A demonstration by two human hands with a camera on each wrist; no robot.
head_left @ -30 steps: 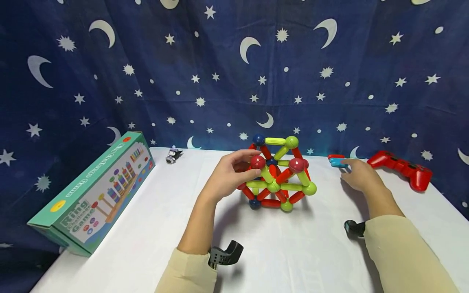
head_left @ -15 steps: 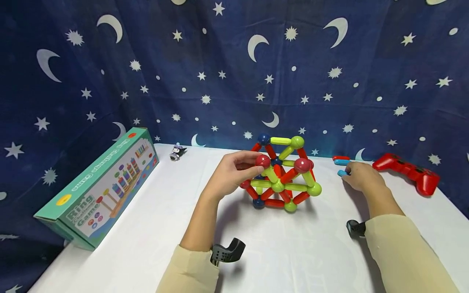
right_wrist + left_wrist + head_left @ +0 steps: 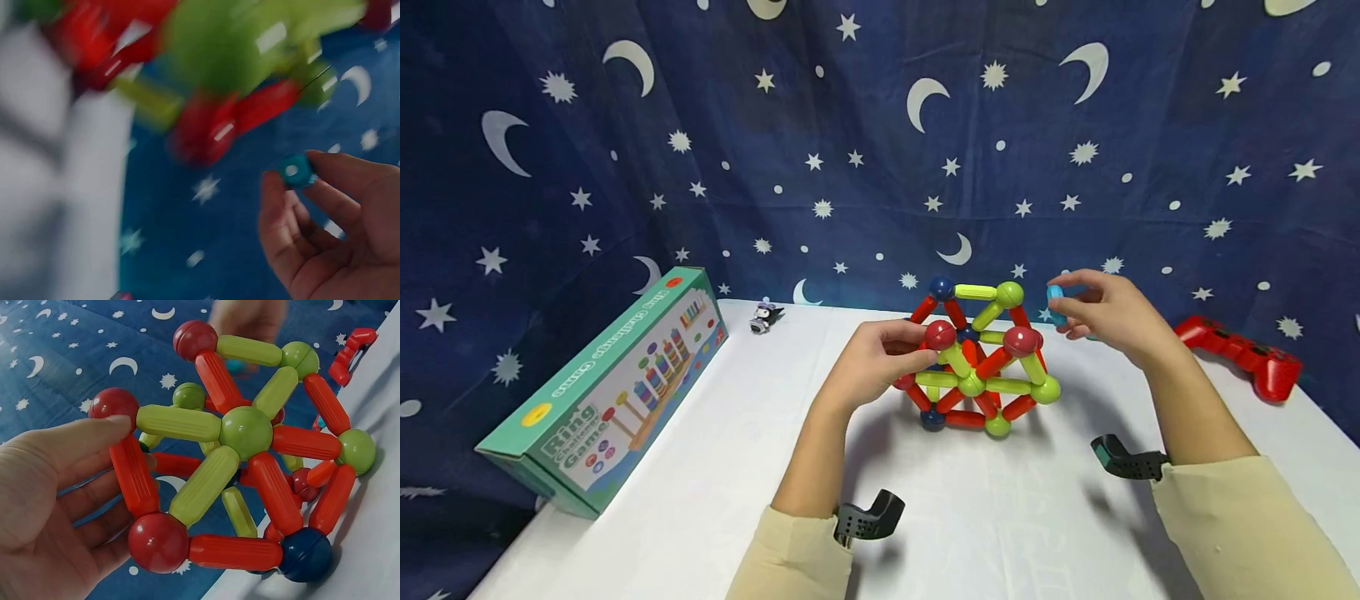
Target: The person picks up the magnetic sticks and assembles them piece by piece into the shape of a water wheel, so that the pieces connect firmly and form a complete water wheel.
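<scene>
A framework of magnetic rods and balls [image 3: 972, 383], in red, lime green and dark blue, stands on the white table. With thumb and fingers my left hand [image 3: 872, 367] grips it by a red ball [image 3: 940, 335] on its left side. In the left wrist view the thumb lies over that red ball [image 3: 114, 407] and the fingers reach behind a red rod. My right hand [image 3: 1112, 317] is raised right of the framework and pinches a short light-blue magnetic rod [image 3: 1056, 304]. The right wrist view shows this rod [image 3: 296, 171] end-on between thumb and fingertips, apart from the blurred framework.
A red game controller [image 3: 1240, 357] lies at the table's right edge, behind my right hand. On the left stands a long green Ring Challenge Game box [image 3: 610, 387]. A small penguin-like figure [image 3: 763, 317] is near the back edge, before a star-patterned blue curtain [image 3: 850, 125].
My right hand has picked a light-blue rod off the table at the back right, lifted it and brought it leftward toward the framework. My left hand keeps its grip on the red ball.
</scene>
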